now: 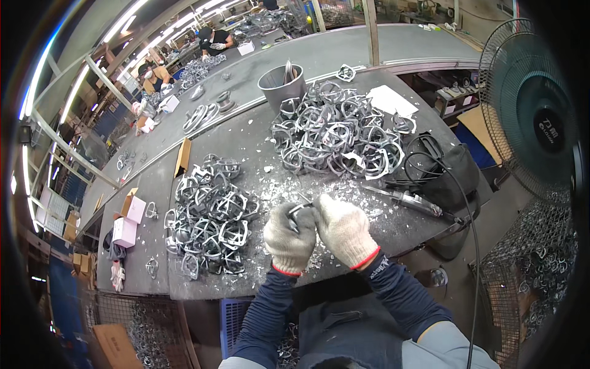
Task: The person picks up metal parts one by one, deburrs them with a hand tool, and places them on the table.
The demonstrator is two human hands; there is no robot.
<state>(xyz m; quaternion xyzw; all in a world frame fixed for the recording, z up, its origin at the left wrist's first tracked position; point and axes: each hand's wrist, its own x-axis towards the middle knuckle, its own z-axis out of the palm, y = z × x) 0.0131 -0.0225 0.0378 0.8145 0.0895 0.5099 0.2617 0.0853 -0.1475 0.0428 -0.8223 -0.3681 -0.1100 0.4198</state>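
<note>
Both my hands wear whitish knit gloves with red cuffs and meet over the near edge of the dark table. My left hand (287, 241) is closed round a grey metal frame piece (300, 217), mostly hidden by the fingers. My right hand (345, 229) is closed and pressed against the same piece; whether its fingers hold something more is hidden. A thin sliver shows just above the gloves. To the left lies a heap of open grey metal frames (215, 221). A larger heap of similar frames (338, 132) lies beyond my hands. Pale flakes (375, 212) litter the tabletop around them.
A corded hand tool (409, 200) lies right of my hands, near a black bag (455, 172). A grey bucket (270, 86) and white sheet (391, 101) border the far heap. A large fan (528, 111) stands right. Pinkish boxes (126, 230) sit left. Two people work farther off.
</note>
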